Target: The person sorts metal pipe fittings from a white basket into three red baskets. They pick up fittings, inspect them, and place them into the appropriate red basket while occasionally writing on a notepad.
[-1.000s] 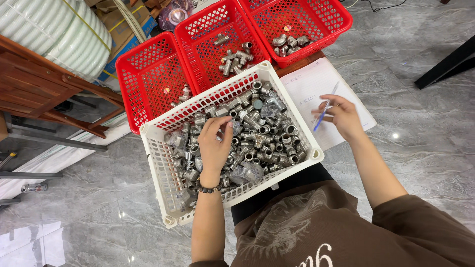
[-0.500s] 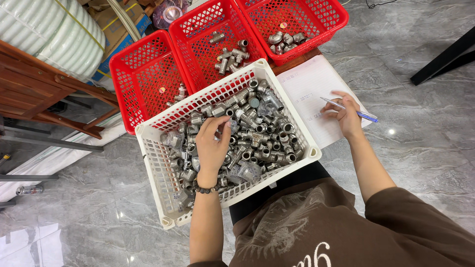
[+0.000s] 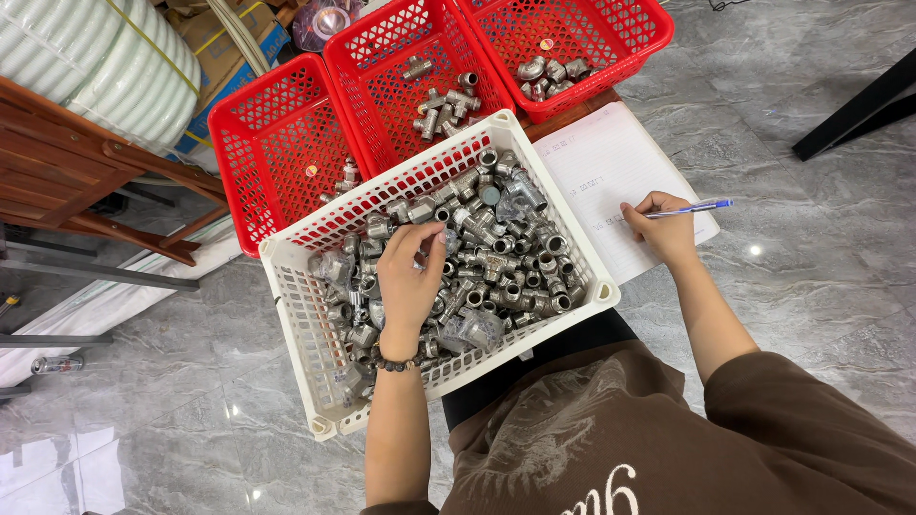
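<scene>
My left hand reaches into a white plastic basket full of grey metal pipe fittings, its fingers curled down on the heap near the basket's middle. A beaded bracelet circles that wrist. My right hand holds a blue pen with its tip on a white lined sheet of paper to the right of the basket.
Three red baskets stand behind the white one: left with a few fittings, middle, and right, each holding some fittings. White coiled hose lies on a wooden bench at upper left. A black table leg crosses the grey marble floor.
My right hand brought the pen down from an upright hold and laid its tip on the paper. My left hand has shifted slightly forward in the heap of fittings.
</scene>
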